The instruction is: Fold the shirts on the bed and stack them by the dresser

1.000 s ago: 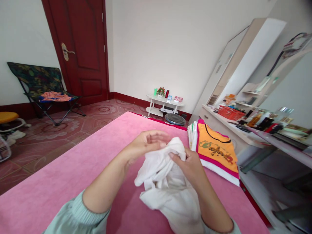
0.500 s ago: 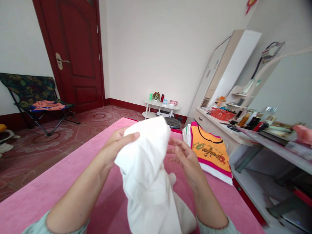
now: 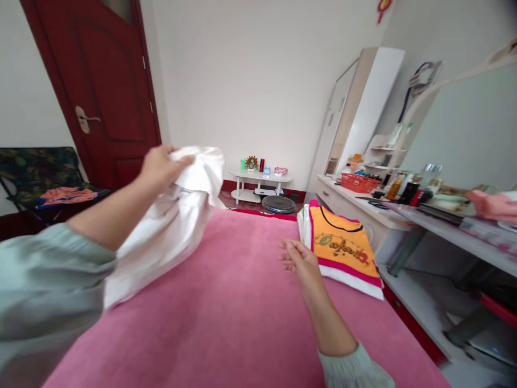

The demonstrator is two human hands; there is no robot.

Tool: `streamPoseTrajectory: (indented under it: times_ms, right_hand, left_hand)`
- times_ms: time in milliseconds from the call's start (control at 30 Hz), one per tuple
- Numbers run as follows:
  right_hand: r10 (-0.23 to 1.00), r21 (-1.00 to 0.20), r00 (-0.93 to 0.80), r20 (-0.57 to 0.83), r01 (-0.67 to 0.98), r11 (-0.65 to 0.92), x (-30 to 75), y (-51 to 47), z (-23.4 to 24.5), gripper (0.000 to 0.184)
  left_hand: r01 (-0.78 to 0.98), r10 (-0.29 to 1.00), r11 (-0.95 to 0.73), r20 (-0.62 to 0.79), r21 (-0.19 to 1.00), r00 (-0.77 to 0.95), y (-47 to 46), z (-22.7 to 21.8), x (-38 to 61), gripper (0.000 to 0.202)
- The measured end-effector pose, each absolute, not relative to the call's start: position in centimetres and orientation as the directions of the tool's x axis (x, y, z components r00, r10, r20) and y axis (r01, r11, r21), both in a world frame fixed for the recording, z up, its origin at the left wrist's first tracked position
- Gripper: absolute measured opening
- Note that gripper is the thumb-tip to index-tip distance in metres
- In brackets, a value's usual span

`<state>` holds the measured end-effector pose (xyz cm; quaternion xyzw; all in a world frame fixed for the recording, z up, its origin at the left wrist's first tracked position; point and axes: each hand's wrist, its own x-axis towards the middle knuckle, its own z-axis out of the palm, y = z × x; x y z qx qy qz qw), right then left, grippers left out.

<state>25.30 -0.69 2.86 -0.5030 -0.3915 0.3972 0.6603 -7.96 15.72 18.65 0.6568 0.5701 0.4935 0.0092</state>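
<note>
My left hand (image 3: 159, 166) is raised at the upper left and closed on a white garment (image 3: 169, 221), which hangs down from it over the pink bed cover (image 3: 226, 323). My right hand (image 3: 299, 263) hovers low over the cover, palm up, fingers loosely apart and holding nothing. Just right of that hand lies a stack of folded clothes (image 3: 343, 250) with an orange and pink top uppermost.
A dark red door (image 3: 97, 97) stands at the back left, with a folding chair (image 3: 40, 180) holding orange cloth beside it. A small white table (image 3: 260, 180) stands by the far wall. A cluttered dresser (image 3: 388, 199) with a red basket runs along the right.
My left hand has swung the white garment up and to the left. My right hand has let go of it and dropped towards the bed cover. The view has tilted up.
</note>
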Motion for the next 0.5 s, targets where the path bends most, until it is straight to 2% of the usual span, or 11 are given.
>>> streamPoseTrajectory:
  times_ms: [67, 100, 167, 200, 267, 333, 400, 500]
  right_hand:
    - [0.899, -0.978, 0.420, 0.123, -0.102, 0.182, 26.6, -0.2, 2.2, 0.046]
    - [0.884, -0.980, 0.449, 0.134, -0.073, 0.185, 27.3, 0.0, 1.9, 0.047]
    - [0.846, -0.981, 0.502, 0.179, 0.022, 0.194, 29.0, 0.5, 1.3, 0.047]
    - [0.821, -0.976, 0.530, 0.214, 0.081, 0.202, 29.8, 0.8, 0.9, 0.046]
    - [0.749, -0.950, 0.586, 0.308, 0.234, 0.207, 31.7, 1.3, 0.0, 0.044]
    - [0.648, -0.872, 0.614, 0.451, 0.459, 0.173, 33.7, 1.6, -0.9, 0.040]
    - [0.541, -0.730, 0.591, 0.598, 0.680, 0.064, 35.8, 1.5, -2.0, 0.038]
    - [0.474, -0.564, 0.554, 0.684, 0.814, -0.138, 38.8, 1.0, -3.5, 0.047]
  left_hand:
    - [0.794, 0.789, -0.270, 0.597, 0.544, -0.141, 17.3, 13.6, -6.2, 0.074]
    - [0.872, 0.844, -0.158, 0.521, 0.463, -0.124, 17.5, 10.3, -6.0, 0.078]
    - [0.955, 0.961, 0.019, 0.257, 0.296, -0.099, 16.9, 3.1, -6.7, 0.082]
    - [0.959, 0.975, 0.042, 0.196, 0.281, -0.100, 16.3, -0.3, -7.3, 0.081]
    - [0.968, 0.980, 0.045, 0.177, 0.246, -0.091, 14.9, -5.5, -8.5, 0.078]
    - [0.985, 0.979, 0.007, 0.200, 0.171, -0.042, 13.9, -8.2, -9.3, 0.076]
    - [0.993, 0.978, -0.021, 0.208, 0.117, -0.004, 13.4, -8.9, -9.6, 0.073]
    - [0.998, 0.973, -0.030, 0.229, 0.056, 0.017, 12.7, -8.6, -9.4, 0.067]
